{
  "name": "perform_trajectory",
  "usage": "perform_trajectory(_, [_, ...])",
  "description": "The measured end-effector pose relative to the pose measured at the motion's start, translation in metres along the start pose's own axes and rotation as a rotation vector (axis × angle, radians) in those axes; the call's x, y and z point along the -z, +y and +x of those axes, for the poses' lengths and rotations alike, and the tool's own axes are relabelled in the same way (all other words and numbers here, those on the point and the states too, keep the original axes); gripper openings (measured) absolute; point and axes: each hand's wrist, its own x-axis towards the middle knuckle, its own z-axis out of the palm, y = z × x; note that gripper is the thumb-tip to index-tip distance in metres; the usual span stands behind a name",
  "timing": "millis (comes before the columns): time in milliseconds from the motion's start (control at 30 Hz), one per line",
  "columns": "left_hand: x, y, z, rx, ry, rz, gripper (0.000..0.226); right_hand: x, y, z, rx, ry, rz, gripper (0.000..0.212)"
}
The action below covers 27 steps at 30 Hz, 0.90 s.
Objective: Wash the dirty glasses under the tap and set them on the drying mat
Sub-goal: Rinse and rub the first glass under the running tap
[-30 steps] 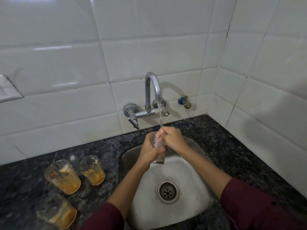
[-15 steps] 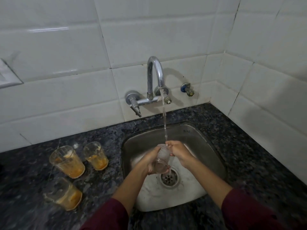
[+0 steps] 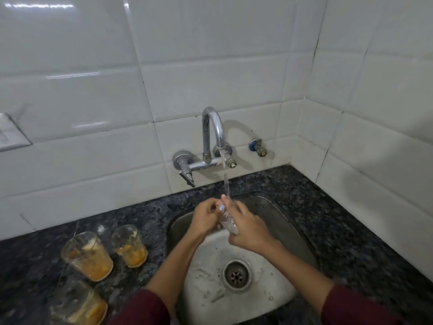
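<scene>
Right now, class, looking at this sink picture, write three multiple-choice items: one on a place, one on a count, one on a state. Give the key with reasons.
1. Where do the dirty glasses stand?
A. In the sink
B. On the counter left of the sink
C. On the wall ledge

2. How many dirty glasses wait there?
A. One
B. Three
C. Five

3. What is the tap doing?
A. Running
B. Shut off
C. Dripping foam

Key:
1 B, they stand on the dark counter, left of the sink.
2 B, three hold orange residue.
3 A, a stream falls onto the glass held by the left hand and right hand.
</scene>
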Motion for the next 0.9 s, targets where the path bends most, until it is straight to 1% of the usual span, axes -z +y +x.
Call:
perform_trajectory(33, [0.001, 0.002, -0.001, 0.003, 0.017, -0.035, 0.011, 0.002, -0.001, 0.001, -0.029, -0.024, 0.072, 0.107])
perform_trajectory(67, [0.002, 0.003, -0.002, 0.009, 0.024, -0.106, 0.011, 0.004, -0.002, 0.004, -0.064, -0.053, 0.208, 0.109])
perform_trajectory(100, [0.004, 0.004, -0.004, 0.008, 0.02, -0.189, 0.011, 0.007, 0.0, 0.006, -0.107, -0.089, 0.43, 0.109])
perform_trajectory(133, [0.006, 0.004, -0.005, 0.0, 0.006, -0.281, 0.01, 0.01, 0.001, 0.008, -0.155, -0.143, 0.71, 0.108])
perform_trajectory(167, [0.008, 0.004, -0.007, -0.012, -0.012, -0.37, 0.009, 0.014, 0.004, 0.008, -0.193, -0.219, 0.978, 0.102])
perform_trajectory(200, [0.009, 0.004, -0.008, -0.025, -0.028, -0.452, 0.007, 0.016, 0.007, 0.009, -0.201, -0.291, 1.184, 0.093])
perform_trajectory(233, [0.01, 0.004, -0.009, -0.036, -0.049, -0.505, 0.007, 0.019, 0.008, 0.009, -0.19, -0.34, 1.284, 0.084])
perform_trajectory(267, [0.01, 0.005, -0.01, -0.039, -0.069, -0.541, 0.007, 0.022, 0.008, 0.008, -0.183, -0.368, 1.328, 0.077])
perform_trajectory(300, [0.011, 0.005, -0.01, -0.022, -0.078, -0.548, 0.007, 0.026, 0.006, 0.008, -0.201, -0.372, 1.299, 0.075])
perform_trajectory(333, [0.012, 0.007, -0.01, 0.007, -0.081, -0.545, 0.007, 0.027, 0.004, 0.01, -0.235, -0.349, 1.219, 0.078])
perform_trajectory(367, [0.013, 0.008, -0.009, 0.044, -0.079, -0.524, 0.007, 0.027, 0.001, 0.01, -0.261, -0.291, 1.052, 0.085])
perform_trajectory(400, [0.012, 0.01, -0.009, 0.075, -0.087, -0.491, 0.006, 0.027, -0.002, 0.011, -0.246, -0.212, 0.788, 0.094])
perform_trajectory(467, [0.01, 0.015, -0.008, 0.098, -0.106, -0.381, 0.006, 0.021, -0.004, 0.013, -0.126, -0.098, 0.149, 0.106])
perform_trajectory(500, [0.009, 0.016, -0.008, 0.087, -0.105, -0.349, 0.007, 0.018, -0.004, 0.012, -0.08, -0.052, -0.015, 0.109])
perform_trajectory(533, [0.008, 0.016, -0.008, 0.08, -0.091, -0.352, 0.008, 0.016, -0.004, 0.013, -0.059, -0.023, -0.033, 0.11])
perform_trajectory(567, [0.008, 0.016, -0.009, 0.073, -0.073, -0.363, 0.01, 0.015, -0.003, 0.014, -0.055, -0.023, 0.011, 0.111])
perform_trajectory(600, [0.008, 0.017, -0.01, 0.063, -0.063, -0.375, 0.011, 0.015, -0.001, 0.016, -0.071, -0.048, 0.138, 0.111])
perform_trajectory(667, [0.011, 0.018, -0.013, 0.028, -0.05, -0.366, 0.009, 0.015, 0.004, 0.019, -0.143, -0.161, 0.601, 0.105])
perform_trajectory(700, [0.011, 0.02, -0.014, 0.006, -0.038, -0.343, 0.007, 0.013, 0.008, 0.019, -0.161, -0.225, 0.866, 0.095])
perform_trajectory(733, [0.012, 0.023, -0.014, -0.019, -0.025, -0.309, 0.009, 0.01, 0.014, 0.02, -0.185, -0.288, 1.094, 0.08])
perform_trajectory(767, [0.012, 0.026, -0.013, -0.041, -0.011, -0.274, 0.015, 0.005, 0.017, 0.02, -0.211, -0.35, 1.272, 0.063])
perform_trajectory(800, [0.012, 0.029, -0.012, -0.045, -0.001, -0.255, 0.027, -0.001, 0.02, 0.021, -0.227, -0.399, 1.41, 0.049])
perform_trajectory(833, [0.011, 0.032, -0.01, -0.035, 0.005, -0.24, 0.041, -0.007, 0.021, 0.022, -0.237, -0.423, 1.507, 0.043])
perform_trajectory(900, [0.011, 0.036, -0.006, -0.01, 0.002, -0.192, 0.068, -0.022, 0.021, 0.025, -0.245, -0.397, 1.552, 0.051])
